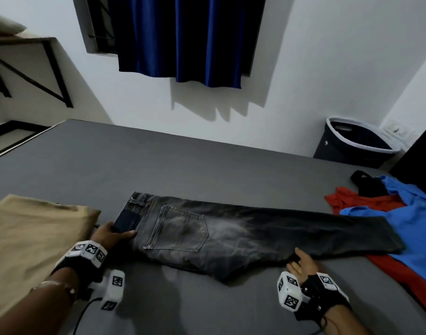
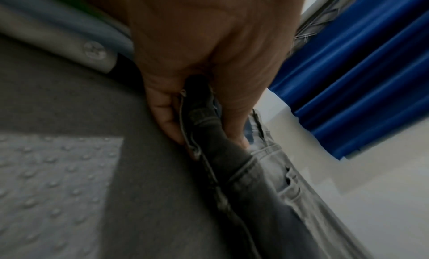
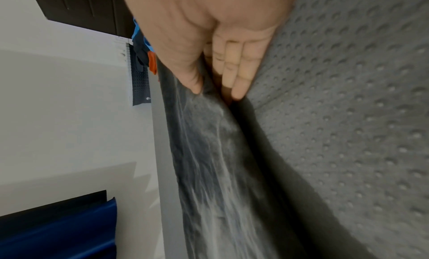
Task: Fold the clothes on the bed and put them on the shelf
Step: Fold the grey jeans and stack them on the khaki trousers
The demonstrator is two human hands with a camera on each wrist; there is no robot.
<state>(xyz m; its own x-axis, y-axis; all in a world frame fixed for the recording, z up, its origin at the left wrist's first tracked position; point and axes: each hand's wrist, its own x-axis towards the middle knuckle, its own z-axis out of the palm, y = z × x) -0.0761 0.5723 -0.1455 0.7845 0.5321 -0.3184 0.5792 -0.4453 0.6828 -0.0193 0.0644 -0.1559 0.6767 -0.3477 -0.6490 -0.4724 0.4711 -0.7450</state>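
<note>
Dark grey washed jeans (image 1: 231, 230) lie folded lengthwise across the grey bed (image 1: 183, 160), waistband at the left, legs reaching right. My left hand (image 1: 113, 234) grips the waistband edge, thumb on top and fingers underneath; the left wrist view shows the denim (image 2: 209, 134) pinched between thumb and fingers. My right hand (image 1: 300, 259) holds the near edge of the leg around the knee, thumb on top; in the right wrist view the jeans (image 3: 209, 153) sit between thumb and straight fingers (image 3: 241, 74) slid beneath.
Folded tan trousers (image 1: 35, 240) lie at the bed's left. A pile of red (image 1: 366, 201), blue (image 1: 415, 228) and black (image 1: 369, 184) clothes sits at the right. A dark laundry basket (image 1: 357, 143) stands beyond the bed. A black-framed shelf (image 1: 26, 56) is at upper left.
</note>
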